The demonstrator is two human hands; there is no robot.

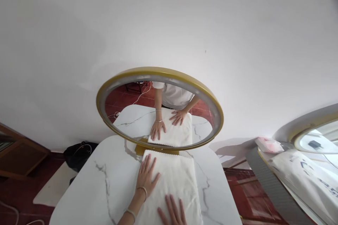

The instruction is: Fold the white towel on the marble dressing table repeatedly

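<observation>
A folded white cloth [178, 172] with a scalloped far edge lies flat on the white marbled table [92, 186]. My left hand [148, 175] rests palm down on its left side near the far edge, fingers stretched out, with two bracelets on the wrist. Closer to me, my right hand [174, 212] presses flat on the cloth with fingers spread; the lower part of this hand is cut off by the frame. Just beyond the cloth, an oval mirror [161, 69] with a gold rim reflects both hands and the cloth.
The mirror's gold base [139, 149] stands behind the cloth against the wall. On the left are a black bag [79, 154] and a wooden cabinet [21, 154]. To the right, a second table holds a pink-and-white packet [269, 145], a white printed bag [308, 175] and another mirror [293, 135].
</observation>
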